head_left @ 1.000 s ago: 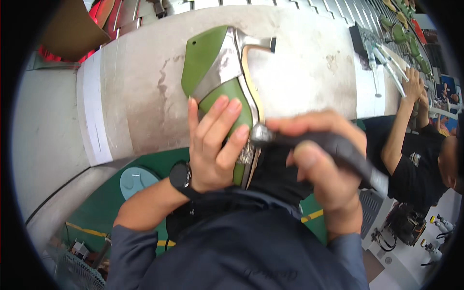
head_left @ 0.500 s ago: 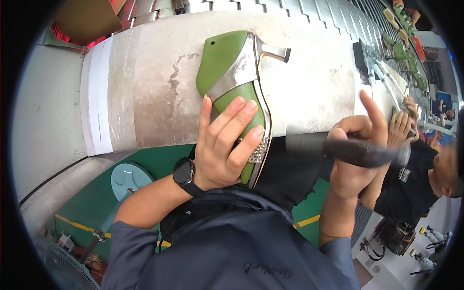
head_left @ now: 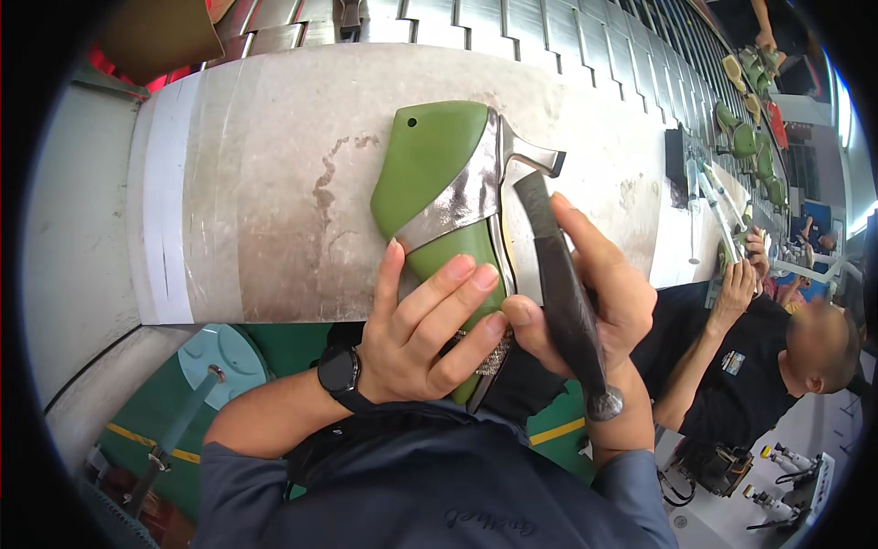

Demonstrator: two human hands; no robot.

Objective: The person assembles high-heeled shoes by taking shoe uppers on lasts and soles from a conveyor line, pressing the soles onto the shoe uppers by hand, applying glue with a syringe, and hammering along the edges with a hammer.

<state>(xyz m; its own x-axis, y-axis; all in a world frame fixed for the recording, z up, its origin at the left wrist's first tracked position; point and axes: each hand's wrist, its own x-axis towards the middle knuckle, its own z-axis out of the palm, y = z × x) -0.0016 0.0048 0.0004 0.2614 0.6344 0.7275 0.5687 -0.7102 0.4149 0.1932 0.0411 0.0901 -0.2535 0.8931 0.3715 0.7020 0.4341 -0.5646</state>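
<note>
A high-heeled shoe [head_left: 455, 203] with metallic silver straps sits on a green shoe last [head_left: 428, 165]. It lies on its side on the worn work surface, heel end away from me, toe end over the near edge. My left hand [head_left: 425, 334] holds it near the toe, fingers spread over the last and a glittery band. In my right hand [head_left: 608, 302] is a dark hand tool [head_left: 569, 297] with a flat blade-like end and a rounded metal butt. The flat end is near the heel; contact cannot be made out. My right thumb is beside the sole edge.
Metal conveyor slats [head_left: 457, 23] run behind the work surface [head_left: 274, 201]. A co-worker [head_left: 745, 348] sits to the right, hands near pale tools. Green lasts [head_left: 745, 142] stand at the far right. A brown box [head_left: 169, 37] is at the far left, a light-blue stool [head_left: 224, 361] below left.
My right hand has swung in from the right to the shoe, turning the tool's flat end away from me toward the heel. The shoe and left hand appear slightly nearer to me.
</note>
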